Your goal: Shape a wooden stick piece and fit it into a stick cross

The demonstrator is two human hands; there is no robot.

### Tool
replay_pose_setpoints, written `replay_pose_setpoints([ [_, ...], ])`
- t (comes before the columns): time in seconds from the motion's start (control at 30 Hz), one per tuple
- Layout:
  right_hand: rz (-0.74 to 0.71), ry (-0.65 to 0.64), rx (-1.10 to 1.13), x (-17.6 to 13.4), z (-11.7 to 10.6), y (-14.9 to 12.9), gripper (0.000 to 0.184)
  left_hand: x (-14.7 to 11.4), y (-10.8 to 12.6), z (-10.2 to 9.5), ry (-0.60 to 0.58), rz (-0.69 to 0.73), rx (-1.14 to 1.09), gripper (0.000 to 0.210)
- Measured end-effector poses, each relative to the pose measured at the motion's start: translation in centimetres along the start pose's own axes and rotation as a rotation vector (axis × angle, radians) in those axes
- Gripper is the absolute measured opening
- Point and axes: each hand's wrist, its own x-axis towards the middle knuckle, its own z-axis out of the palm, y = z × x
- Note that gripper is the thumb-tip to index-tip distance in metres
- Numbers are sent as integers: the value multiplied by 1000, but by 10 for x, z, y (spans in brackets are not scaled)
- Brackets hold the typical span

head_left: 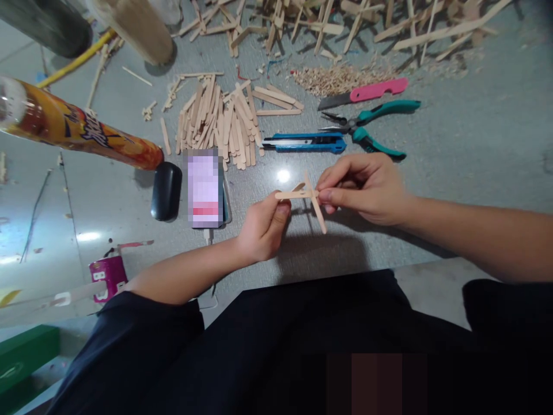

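Between my hands is a small craft-stick model (318,214), with sticks crossing each other above the table. My left hand (264,227) is closed at its left side, the thumb pressed down near the stick ends. At the crossing, my right hand (367,190) pinches the model between thumb and fingertips. Just beyond lie a blue utility knife (302,142), pliers with teal handles (362,128) and a pink-handled saw or knife (378,90). A pile of loose craft sticks (207,118) is spread to the left of these tools.
Several stick models (319,26) stand along the far edge, beside a heap of wood chips (332,79). On the left are a phone (205,190) with a cable, a black case (166,191), an orange bottle (86,124) and a purple box (108,278).
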Motion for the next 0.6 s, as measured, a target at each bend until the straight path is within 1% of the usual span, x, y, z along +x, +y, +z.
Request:
replay_pose_setpoints([
  [0.07,4,3,10,-1,2,2,33,0,1,0,7,-6,14,26],
  [0.2,-137,88,106,1,2,6,31,2,7,-3,-4,-93,58,37],
  [0.27,-156,80,124,2,3,8,31,3,11,-4,-30,-140,102,41],
  [0.3,-132,62,100,2,3,8,30,4,12,-4,-48,-153,126,41],
  [0.37,-80,30,60,1,4,8,35,6,14,-4,-67,-169,163,37],
  [0.43,-30,36,-10,-2,5,7,40,8,16,-4,-72,-159,161,32],
  [0.47,-30,63,-26,-3,5,7,42,9,17,-5,-93,-161,151,30],
  [0.5,-35,82,-30,-4,6,7,42,9,18,-5,-85,-180,158,30],
  [0.6,-82,126,-15,-6,5,10,36,11,21,-6,-90,-241,167,33],
])
